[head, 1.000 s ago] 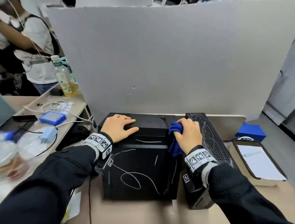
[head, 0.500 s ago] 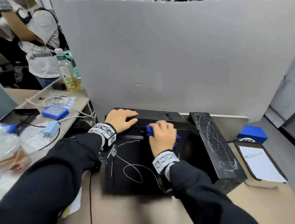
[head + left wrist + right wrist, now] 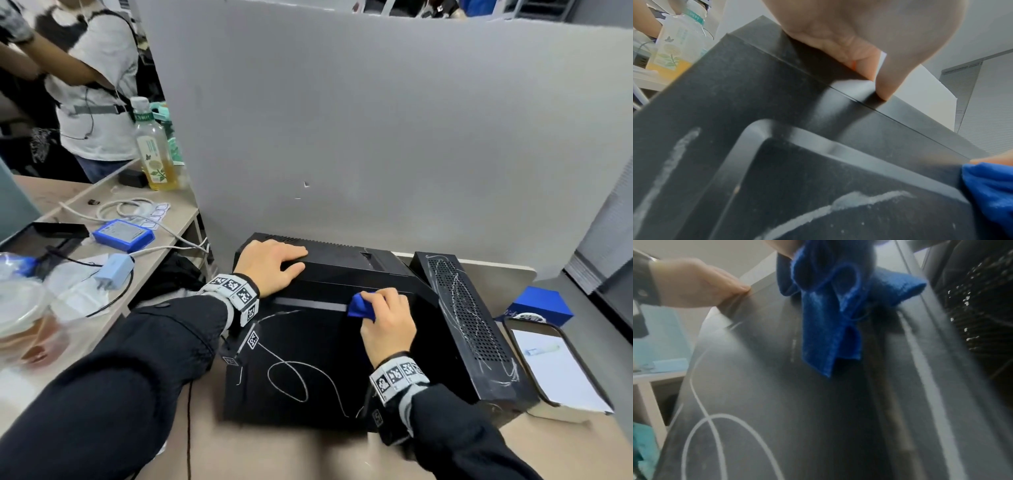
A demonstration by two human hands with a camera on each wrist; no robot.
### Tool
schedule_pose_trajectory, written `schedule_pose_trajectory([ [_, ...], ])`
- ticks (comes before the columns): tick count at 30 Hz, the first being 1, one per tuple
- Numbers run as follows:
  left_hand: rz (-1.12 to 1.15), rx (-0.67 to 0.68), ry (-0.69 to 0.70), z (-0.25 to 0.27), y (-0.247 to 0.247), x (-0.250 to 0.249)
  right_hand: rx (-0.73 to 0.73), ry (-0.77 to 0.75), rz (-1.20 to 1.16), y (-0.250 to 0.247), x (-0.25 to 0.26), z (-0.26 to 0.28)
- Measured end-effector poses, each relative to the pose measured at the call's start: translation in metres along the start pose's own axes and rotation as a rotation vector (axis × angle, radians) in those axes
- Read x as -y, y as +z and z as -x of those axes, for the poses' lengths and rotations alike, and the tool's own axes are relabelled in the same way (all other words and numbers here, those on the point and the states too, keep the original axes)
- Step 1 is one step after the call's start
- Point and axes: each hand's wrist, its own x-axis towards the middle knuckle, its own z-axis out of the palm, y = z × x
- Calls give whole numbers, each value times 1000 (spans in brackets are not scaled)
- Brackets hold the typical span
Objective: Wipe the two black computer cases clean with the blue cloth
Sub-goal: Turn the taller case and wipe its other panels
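A wide black computer case [image 3: 308, 377] stands in front of me, its near face marked with white chalk loops. My left hand [image 3: 270, 265] lies flat on its top left edge, fingers straight. My right hand [image 3: 385, 318] grips a bunched blue cloth [image 3: 359, 306] against the upper part of the near face. In the right wrist view the blue cloth [image 3: 830, 318] hangs down over the black panel. A second, narrow black case [image 3: 469, 329] with a perforated, chalk-scribbled side leans beside it on the right.
A grey partition [image 3: 376, 137] rises just behind the cases. A tray with white paper [image 3: 561, 370] and a blue box [image 3: 541, 305] sit to the right. The left desk holds a drink bottle [image 3: 154, 150], cables and a blue device [image 3: 121, 234]. A person [image 3: 85, 85] stands at far left.
My right hand carried the blue cloth from the case's top right corner down and left onto the near face, then slightly right again. The left hand stayed on the top.
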Motion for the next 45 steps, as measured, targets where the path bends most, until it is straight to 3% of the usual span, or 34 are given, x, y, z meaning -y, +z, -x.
schedule_pose_trajectory([
  [2,6,-9,-1,1,1,-3,8,38,-34,9,27,-1],
  [5,5,-18,4,2,-2,-5,120,-168,-79,31,89,-4],
  [8,-6,30,33,2,-7,-4,171,-222,-110,42,126,-9],
  [12,50,131,-24,3,-15,25,194,-240,-43,24,80,-6],
  [16,257,83,-98,8,-15,54,161,-25,6,4,12,-3],
  [19,354,9,-101,8,-8,50,141,31,15,9,14,-11],
  [22,382,-26,-110,7,-3,51,99,71,-84,25,49,-19],
  [24,373,-39,-96,7,-1,52,101,-36,-107,40,82,-13],
  [27,366,-55,-52,9,0,54,185,-367,-139,73,120,22],
  [31,394,-20,-48,13,-3,54,373,-717,-72,95,121,60],
  [34,509,20,-78,15,-6,58,410,-779,-61,89,122,40],
  [38,839,38,-128,17,-17,60,257,-551,-71,79,141,-12],
  [40,879,57,-124,17,-19,61,237,-509,-81,84,151,-11],
  [45,871,56,-127,13,-19,66,504,-895,61,101,145,69],
])
